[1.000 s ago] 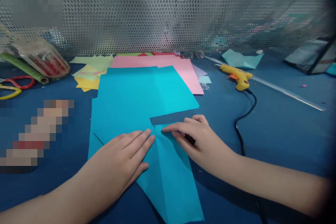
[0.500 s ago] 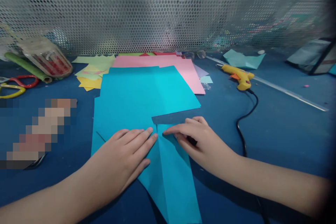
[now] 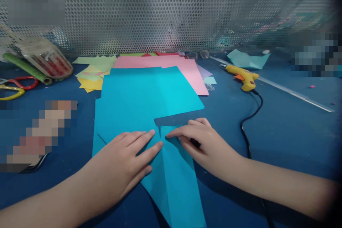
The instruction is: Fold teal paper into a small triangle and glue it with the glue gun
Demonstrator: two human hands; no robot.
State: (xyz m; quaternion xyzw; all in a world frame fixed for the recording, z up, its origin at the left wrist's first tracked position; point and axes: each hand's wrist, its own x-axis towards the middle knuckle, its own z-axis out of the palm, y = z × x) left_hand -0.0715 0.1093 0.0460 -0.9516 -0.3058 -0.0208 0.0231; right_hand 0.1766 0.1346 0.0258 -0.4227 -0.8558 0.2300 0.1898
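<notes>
Touching blue paper (image 3: 179, 185): one left hand (image 3: 128, 158), grip apart; one right hand (image 3: 201, 137), grip unclear.

There are two hands (image 3: 127, 158) (image 3: 204, 137), one glue gun (image 3: 246, 76), one jar (image 3: 44, 57).

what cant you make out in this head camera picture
Head view:
Blue paper beneath the left hand: covered by that hand.
Scissors: blade ends cut off by the left edge.
Black cord: partly hidden by the right forearm, end cut off by the bottom edge.
Jar: contents too blurred to identify.
</notes>
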